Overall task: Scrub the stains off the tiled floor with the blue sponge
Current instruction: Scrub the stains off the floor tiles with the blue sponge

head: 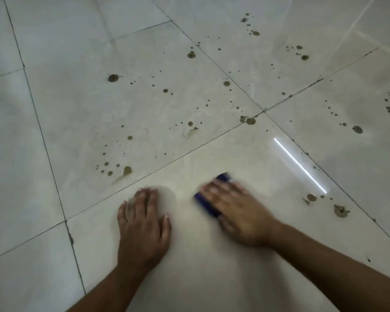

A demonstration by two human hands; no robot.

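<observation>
Your right hand [232, 212] presses the blue sponge [208, 200] flat-fingered onto the tile beside your open, bracing left hand [143, 224], where the floor [189, 278] looks clean, but brown stains [339, 210] just right and many beyond both hands remain, so most scrubbing is left

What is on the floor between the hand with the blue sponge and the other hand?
Nothing: the head view shows only bare pale tile between the left hand, flat on the floor, and the right hand on the blue sponge.
</observation>
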